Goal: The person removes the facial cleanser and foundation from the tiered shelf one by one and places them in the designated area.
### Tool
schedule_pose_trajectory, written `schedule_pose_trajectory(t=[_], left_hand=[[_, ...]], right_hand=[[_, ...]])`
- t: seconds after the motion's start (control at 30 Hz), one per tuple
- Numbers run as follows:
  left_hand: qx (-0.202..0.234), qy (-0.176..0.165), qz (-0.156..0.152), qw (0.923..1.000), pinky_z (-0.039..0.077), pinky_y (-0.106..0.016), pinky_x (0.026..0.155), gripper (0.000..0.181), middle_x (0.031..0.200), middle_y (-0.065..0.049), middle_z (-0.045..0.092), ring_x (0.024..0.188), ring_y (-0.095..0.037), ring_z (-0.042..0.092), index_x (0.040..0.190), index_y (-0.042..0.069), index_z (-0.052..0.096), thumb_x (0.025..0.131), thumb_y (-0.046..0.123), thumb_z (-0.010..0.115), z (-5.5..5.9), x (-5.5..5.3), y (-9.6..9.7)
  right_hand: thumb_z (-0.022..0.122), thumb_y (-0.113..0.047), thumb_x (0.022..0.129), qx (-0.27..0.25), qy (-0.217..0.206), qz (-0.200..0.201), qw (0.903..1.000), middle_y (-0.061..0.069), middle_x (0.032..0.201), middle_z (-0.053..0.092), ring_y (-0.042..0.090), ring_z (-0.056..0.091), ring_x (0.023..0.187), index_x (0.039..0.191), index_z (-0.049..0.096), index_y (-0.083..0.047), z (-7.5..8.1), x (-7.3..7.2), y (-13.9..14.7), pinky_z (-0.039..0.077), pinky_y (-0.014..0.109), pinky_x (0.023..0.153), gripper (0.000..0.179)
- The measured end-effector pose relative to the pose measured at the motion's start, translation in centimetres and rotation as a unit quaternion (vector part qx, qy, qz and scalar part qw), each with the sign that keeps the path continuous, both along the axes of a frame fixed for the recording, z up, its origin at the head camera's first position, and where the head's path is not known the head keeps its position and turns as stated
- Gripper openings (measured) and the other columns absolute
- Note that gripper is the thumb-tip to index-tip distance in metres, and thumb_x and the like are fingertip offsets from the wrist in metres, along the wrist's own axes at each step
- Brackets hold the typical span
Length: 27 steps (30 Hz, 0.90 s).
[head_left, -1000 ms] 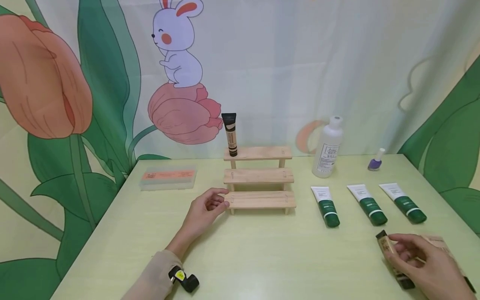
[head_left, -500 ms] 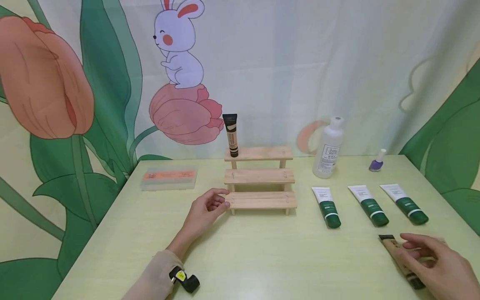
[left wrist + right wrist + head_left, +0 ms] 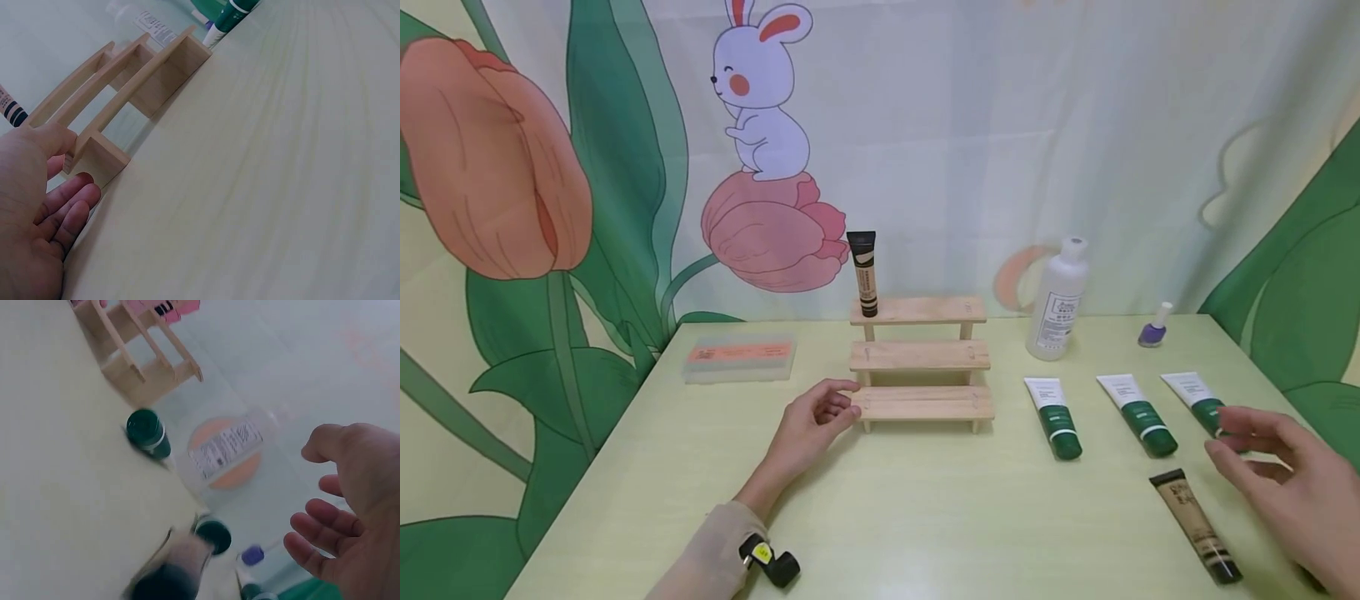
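My right hand (image 3: 1292,479) hangs empty, fingers spread and relaxed, just above the counter (image 3: 925,508), between the tan tube (image 3: 1195,523) lying flat near the front edge and the rightmost of three green tubes (image 3: 1206,406), so either is in easy reach. My left hand (image 3: 811,422) rests loosely curled, holding nothing, fingertips at the rack's (image 3: 920,362) lowest step as if to steady it. A matching tube (image 3: 863,272) stands cap-down on the top step; a white bottle (image 3: 1057,300) stands right of the rack.
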<state>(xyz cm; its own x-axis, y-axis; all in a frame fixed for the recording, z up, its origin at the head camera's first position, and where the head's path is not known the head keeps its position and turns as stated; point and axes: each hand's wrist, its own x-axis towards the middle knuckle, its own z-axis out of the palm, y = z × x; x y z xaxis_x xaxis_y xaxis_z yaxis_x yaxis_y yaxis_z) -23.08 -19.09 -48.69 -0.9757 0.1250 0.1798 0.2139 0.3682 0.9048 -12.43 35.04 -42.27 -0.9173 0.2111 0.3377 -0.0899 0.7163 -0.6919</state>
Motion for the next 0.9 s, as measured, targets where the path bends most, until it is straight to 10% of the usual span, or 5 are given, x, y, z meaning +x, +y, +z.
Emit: schedule_pose_trajectory(t=[0.13, 0.63, 0.9], left_hand=[[0.0, 0.001, 0.0, 1.0, 0.055, -0.024, 0.083, 0.032, 0.11, -0.007, 0.076, 0.095, -0.022, 0.068, 0.136, 0.022, 0.077, 0.104, 0.024, 0.082, 0.0, 0.0, 0.0], [-0.003, 0.006, -0.005, 1.0, 0.055, -0.024, 0.084, 0.033, 0.111, -0.007, 0.076, 0.096, -0.021, 0.069, 0.138, 0.02, 0.076, 0.105, 0.025, 0.081, 0.0, 0.2, 0.1], [0.0, 0.011, -0.009, 0.9999, 0.056, -0.025, 0.085, 0.033, 0.111, -0.007, 0.076, 0.098, -0.021, 0.07, 0.138, 0.02, 0.076, 0.106, 0.025, 0.081, -0.1, 0.2, 0.0]], right_hand=[[0.079, -0.015, 0.106, -0.043, 0.034, 0.058, 0.9968, -0.027, 0.13, 0.059, -0.017, 0.059, 0.111, 0.152, 0.059, -0.006, 2.2, -1.6, -1.3, 0.048, 0.001, 0.085, 0.051], [0.078, -0.012, 0.106, -0.121, 0.088, 0.198, 0.9687, 0.012, 0.152, 0.06, 0.005, 0.064, 0.13, 0.164, 0.048, -0.016, 8.2, -9.0, -10.6, 0.053, 0.01, 0.097, 0.066], [0.081, -0.011, 0.104, -0.178, 0.121, 0.245, 0.9455, 0.012, 0.147, 0.062, 0.019, 0.067, 0.131, 0.157, 0.054, -0.014, 9.4, -12.0, -15.7, 0.058, 0.017, 0.096, 0.06]])
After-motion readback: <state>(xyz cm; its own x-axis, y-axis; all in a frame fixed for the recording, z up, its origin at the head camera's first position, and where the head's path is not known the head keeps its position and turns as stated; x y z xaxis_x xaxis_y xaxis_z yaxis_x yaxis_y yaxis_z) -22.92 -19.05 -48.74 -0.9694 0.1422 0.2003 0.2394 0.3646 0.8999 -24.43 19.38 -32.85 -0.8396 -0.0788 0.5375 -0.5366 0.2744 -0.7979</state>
